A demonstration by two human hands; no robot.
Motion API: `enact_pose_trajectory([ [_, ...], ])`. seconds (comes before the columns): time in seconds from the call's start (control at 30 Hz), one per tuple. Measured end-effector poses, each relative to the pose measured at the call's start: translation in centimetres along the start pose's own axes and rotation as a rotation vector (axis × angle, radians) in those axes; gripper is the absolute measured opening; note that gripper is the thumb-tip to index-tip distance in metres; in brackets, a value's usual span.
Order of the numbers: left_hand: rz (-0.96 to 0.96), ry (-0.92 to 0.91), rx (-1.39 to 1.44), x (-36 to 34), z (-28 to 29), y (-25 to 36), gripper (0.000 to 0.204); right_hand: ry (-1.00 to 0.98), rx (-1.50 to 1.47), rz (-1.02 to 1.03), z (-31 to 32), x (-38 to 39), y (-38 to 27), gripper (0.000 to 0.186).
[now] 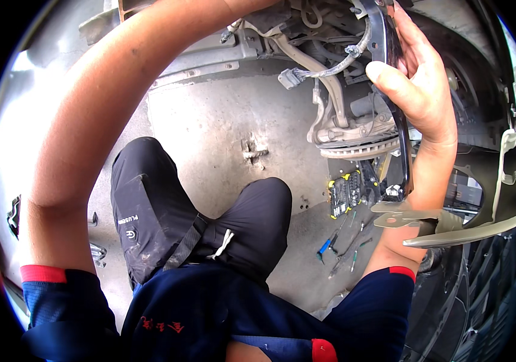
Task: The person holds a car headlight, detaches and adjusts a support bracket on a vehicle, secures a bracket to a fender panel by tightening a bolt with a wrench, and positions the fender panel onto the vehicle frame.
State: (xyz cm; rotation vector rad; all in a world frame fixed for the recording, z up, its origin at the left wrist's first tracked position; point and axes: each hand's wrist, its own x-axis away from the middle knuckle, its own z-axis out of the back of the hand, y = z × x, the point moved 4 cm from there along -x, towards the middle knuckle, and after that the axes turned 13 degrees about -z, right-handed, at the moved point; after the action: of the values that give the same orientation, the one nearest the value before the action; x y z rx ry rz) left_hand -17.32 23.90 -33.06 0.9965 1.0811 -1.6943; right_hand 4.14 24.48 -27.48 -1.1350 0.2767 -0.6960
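My right hand (414,84) grips a long black metal part (398,120), its thumb across the front and fingers curled behind. My left forearm (107,84) arches up to the top edge, where my left hand is out of sight. Just left of the black part are a wiring harness with a grey connector (290,78), a pale suspension arm (327,78) and a brake disc (354,149). A curved beige bracket (469,235) crosses in front of my right forearm.
My bent knees (261,217) are over the grey concrete floor (203,120). A tool case (345,193) and several loose hand tools (324,246) lie at their right. The dark wheel arch (475,102) and body panels are at the right.
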Motion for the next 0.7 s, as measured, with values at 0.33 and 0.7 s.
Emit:
enact_pose_trajectory([
  [0.33, 0.088, -0.09, 0.081, -0.3, 0.0, 0.7, 0.032, 0.164, 0.252, -0.083, 0.3, 0.8, 0.1, 0.095],
  [0.7, 0.092, -0.076, 0.092, -0.6, 0.2, 0.2, 0.032, 0.368, 0.458, 0.135, 4.1, 0.2, -0.1, 0.043],
])
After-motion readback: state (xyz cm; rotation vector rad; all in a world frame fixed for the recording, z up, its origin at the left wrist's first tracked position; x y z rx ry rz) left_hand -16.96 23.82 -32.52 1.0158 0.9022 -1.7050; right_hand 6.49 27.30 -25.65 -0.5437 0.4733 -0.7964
